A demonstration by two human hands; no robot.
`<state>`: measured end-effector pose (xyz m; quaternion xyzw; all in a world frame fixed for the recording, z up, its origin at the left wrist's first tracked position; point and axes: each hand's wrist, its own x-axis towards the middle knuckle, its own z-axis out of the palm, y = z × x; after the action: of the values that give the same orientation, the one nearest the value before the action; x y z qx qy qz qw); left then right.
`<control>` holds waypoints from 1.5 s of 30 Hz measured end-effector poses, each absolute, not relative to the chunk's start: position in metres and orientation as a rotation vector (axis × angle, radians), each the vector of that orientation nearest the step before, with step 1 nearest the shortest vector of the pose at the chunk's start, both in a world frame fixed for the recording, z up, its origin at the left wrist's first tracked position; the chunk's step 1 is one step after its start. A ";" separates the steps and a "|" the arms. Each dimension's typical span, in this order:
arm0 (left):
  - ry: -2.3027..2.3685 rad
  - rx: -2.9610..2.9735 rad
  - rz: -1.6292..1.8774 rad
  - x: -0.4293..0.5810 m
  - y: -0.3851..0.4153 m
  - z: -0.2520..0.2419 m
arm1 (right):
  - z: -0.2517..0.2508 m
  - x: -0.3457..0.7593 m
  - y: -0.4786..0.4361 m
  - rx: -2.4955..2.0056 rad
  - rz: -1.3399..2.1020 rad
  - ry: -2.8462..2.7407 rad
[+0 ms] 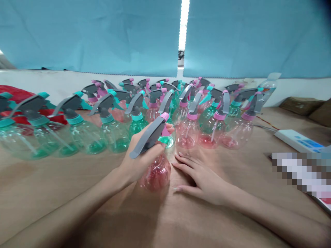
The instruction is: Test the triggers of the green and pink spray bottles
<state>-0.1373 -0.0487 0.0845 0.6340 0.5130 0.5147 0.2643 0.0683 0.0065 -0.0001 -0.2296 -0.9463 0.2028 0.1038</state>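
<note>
My left hand (pixel 141 156) is wrapped round the neck of a pink spray bottle (pixel 156 172) with a grey trigger head (pixel 148 136); the bottle stands on the brown table (pixel 77 193) in front of me. Just to its right, my right hand (pixel 200 175) lies flat on the table with fingers stretched out, its fingertips close to the bottle's base. Behind both hands stand several pink spray bottles (pixel 187 132) and several green ones (pixel 113 132).
Rows of more green bottles (pixel 38 137) run to the left, with something red (pixel 15 94) behind them. A white power strip (pixel 297 139) with a cable lies at the right. A blue curtain (pixel 90 34) hangs at the back.
</note>
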 end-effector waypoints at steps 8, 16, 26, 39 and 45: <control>1.438 1.764 1.365 -0.137 -0.048 0.086 | -0.001 0.068 0.007 -0.675 0.604 -2.774; 1.500 1.770 1.329 -0.134 -0.047 0.088 | -0.001 0.068 0.007 -0.675 0.594 -2.784; 1.491 1.911 1.223 -0.139 -0.046 0.086 | 0.001 0.068 0.007 -0.665 0.625 -2.776; 1.552 1.887 1.301 -0.133 -0.050 0.090 | 0.000 0.069 0.007 -0.669 0.599 -2.794; 1.566 1.958 1.308 -0.136 -0.051 0.089 | -0.001 0.069 0.007 -0.653 0.623 -2.760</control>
<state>-0.1360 -0.0512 0.0889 0.6840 0.5468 0.4569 0.1561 0.0690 0.0069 -0.0010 -0.2234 -0.9438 0.2130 0.1184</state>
